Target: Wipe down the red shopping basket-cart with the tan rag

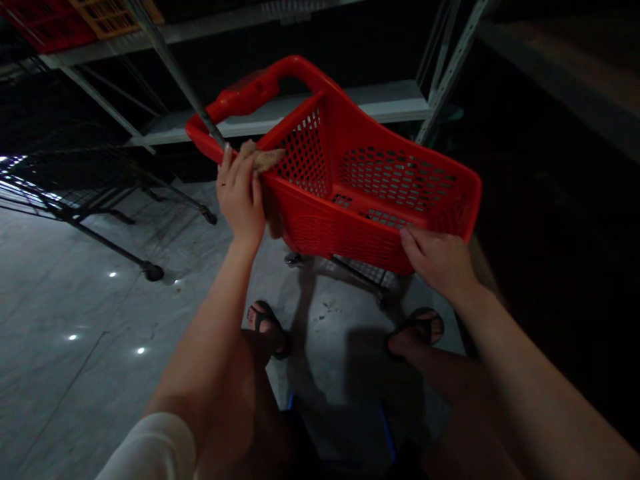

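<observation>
A red plastic shopping cart (345, 233) with perforated walls stands in front of me, its looped handle at the upper left. My left hand (243, 190) is closed on a brown cloth (270, 159), which it presses over the near rim beside the handle; part of the cloth hangs down the outside wall. With its fingers over the near rim toward the right end, my right hand (435, 257) grips the cart. Inside, the basket shows its perforated floor and a divider panel near the handle, with no goods visible.
Behind the cart runs a metal shelf rack (395, 100), with red and yellow crates (50, 27) at the upper left. A dark wire trolley (75, 213) on wheels stands at the left. My sandalled feet are on the grey floor (65, 393) below the cart.
</observation>
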`<state>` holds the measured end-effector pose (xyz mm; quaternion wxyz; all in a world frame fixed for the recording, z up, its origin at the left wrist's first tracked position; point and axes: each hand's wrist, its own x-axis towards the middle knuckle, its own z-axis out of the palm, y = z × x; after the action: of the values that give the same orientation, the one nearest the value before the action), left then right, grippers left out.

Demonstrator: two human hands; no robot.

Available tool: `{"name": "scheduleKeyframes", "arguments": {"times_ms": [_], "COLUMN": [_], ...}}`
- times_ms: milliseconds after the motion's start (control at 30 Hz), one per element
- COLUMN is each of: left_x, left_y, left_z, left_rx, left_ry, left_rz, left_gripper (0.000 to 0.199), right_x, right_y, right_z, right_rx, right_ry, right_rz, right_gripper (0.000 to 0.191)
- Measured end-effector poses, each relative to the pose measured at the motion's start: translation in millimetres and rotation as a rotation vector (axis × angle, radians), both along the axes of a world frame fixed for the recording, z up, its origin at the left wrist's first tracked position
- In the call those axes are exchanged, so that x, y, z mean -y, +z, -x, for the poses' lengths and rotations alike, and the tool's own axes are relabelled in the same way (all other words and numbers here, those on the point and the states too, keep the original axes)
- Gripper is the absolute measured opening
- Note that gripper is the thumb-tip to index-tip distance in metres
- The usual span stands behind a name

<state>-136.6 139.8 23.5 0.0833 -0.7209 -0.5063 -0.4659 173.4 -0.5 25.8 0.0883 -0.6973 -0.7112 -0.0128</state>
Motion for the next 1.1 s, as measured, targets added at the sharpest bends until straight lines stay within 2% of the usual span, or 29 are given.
{"name": "scheduleKeyframes", "arguments": {"times_ms": [33, 100, 200, 267, 333, 433, 567, 633, 767, 800, 867, 967, 1033, 1100], "left_x": [1, 10, 36, 59, 82, 109, 123, 123, 113, 109, 99, 86, 81, 78], "left_y": [-0.6, -6.5, -23.0, -33.1, -37.7, -31.6, -10.0, 1.1, 15.9, 17.0, 14.9, 4.2, -3.4, -8.3], "left_z": [1, -13, -60, -96, -127, -151, -154, -153, -149, -147, -140, -127, -119, -114], "left_rx": [0.033, 0.044, 0.003, -0.064, -0.125, -0.081, 0.109, 0.133, -0.096, -0.168, -0.272, -0.433, -0.587, -0.691], "left_ry": [0.012, 0.000, -0.083, -0.197, -0.380, -0.459, -0.620, -0.705, -0.852, -0.854, -0.768, -0.600, -0.547, -0.513], "left_rz": [-0.018, -0.050, -0.049, -0.003, 0.063, 0.148, 0.265, 0.308, 0.308, 0.277, 0.218, 0.195, 0.176, 0.139], "left_gripper": [0.037, 0.039, 0.037, 0.034, 0.030, 0.035, 0.043, 0.045, 0.053, 0.056, 0.058, 0.043, 0.031, 0.025], "right_x": [0, -1, -1, -1, -1, 1, 7, 9, 8, 8, 8, 10, 12, 14], "right_y": [-0.3, -0.1, 1.5, 2.8, 3.5, 2.4, -1.6, -2.7, 1.9, 4.4, 9.2, 10.7, 4.7, -6.0], "right_z": [3, 11, 21, 24, 26, 25, 26, 28, 24, 19, 3, -24, -35, -32], "right_rx": [0.020, 0.043, 0.030, -0.013, -0.092, -0.270, -0.488, -0.617, -0.765, -0.779, -0.785, -0.685, -0.593, -0.520], "right_ry": [0.003, 0.003, 0.026, 0.056, 0.079, 0.079, 0.077, 0.100, 0.008, -0.034, -0.121, -0.239, -0.253, -0.146], "right_rz": [0.004, 0.004, 0.010, 0.025, 0.048, 0.068, 0.007, -0.062, -0.193, -0.248, -0.388, -0.542, -0.544, -0.439], "right_gripper": [0.047, 0.048, 0.047, 0.046, 0.046, 0.043, 0.054, 0.056, 0.047, 0.044, 0.041, 0.049, 0.052, 0.047]}}
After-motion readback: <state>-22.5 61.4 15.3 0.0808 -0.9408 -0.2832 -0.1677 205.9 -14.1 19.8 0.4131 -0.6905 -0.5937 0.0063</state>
